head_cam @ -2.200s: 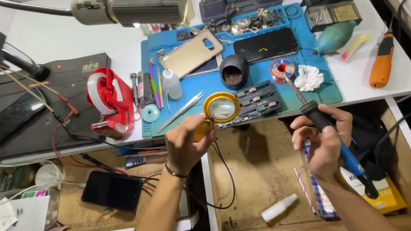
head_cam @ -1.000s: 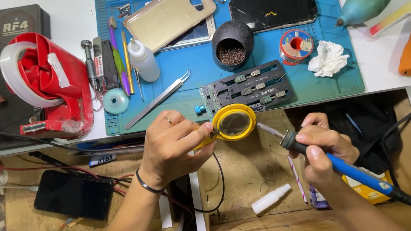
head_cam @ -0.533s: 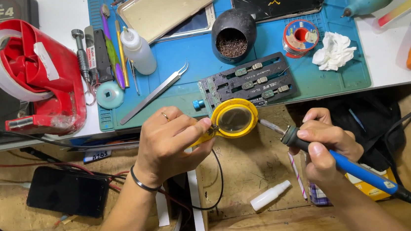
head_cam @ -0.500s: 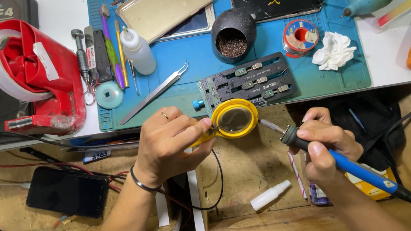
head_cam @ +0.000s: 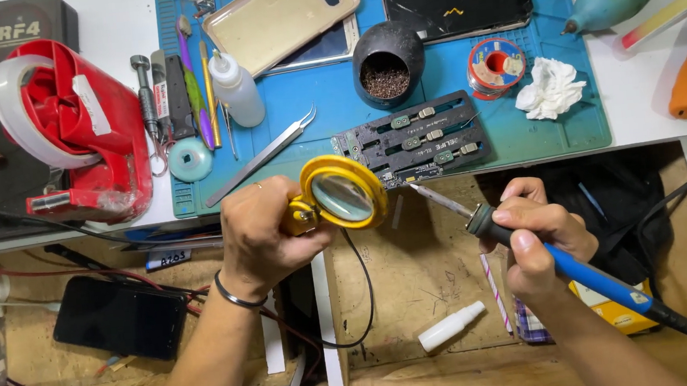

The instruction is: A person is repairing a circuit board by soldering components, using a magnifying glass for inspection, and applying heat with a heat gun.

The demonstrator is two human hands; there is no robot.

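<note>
The left hand [head_cam: 260, 237] is closed around the stubby handle of a round yellow-rimmed magnifying glass [head_cam: 342, 193], the lens sticking out just past the knuckles and tilted over the near edge of the blue work mat [head_cam: 328, 111] on the white tabletop [head_cam: 643, 117]. It looks light and rigid, but the lens would scratch or crack, so the handle is the right place to grip it, as here. The right hand [head_cam: 542, 233] has its fingers [head_cam: 522, 248] wrapped pen-style around the black collar of a blue-handled soldering iron [head_cam: 548, 259], the thin metal tip reaching out ahead of the fingertips to the dark circuit-board holder [head_cam: 413, 139], beside the lens. I'd judge the iron stiff and fairly light, its cord trailing behind the wrist and liable to tug; the metal shaft is likely hot, so only the collar and handle are safe
</note>
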